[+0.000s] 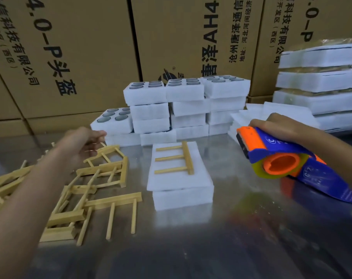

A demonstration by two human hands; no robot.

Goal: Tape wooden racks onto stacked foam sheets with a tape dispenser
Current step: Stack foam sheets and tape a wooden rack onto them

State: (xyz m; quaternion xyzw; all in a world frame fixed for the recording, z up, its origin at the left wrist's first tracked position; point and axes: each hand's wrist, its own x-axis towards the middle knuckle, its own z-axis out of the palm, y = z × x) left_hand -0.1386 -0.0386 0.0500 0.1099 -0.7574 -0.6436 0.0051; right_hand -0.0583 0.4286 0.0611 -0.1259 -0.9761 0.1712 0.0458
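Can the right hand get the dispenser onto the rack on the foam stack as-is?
Probably yes. The right hand grips the tape dispenser just right of the rack lying on the foam stack; nothing stands between them.

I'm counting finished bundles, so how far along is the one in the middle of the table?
Done: one pale three-pegged wooden rack lies on the two stacked white foam sheets. In hand: the right hand grips the blue-and-orange tape dispenser; the left hand hovers over the loose wooden racks. Left: no tape visible across the rack.

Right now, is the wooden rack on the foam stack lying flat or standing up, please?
Lying flat: the wooden rack rests with its three pegs along the foam stack.
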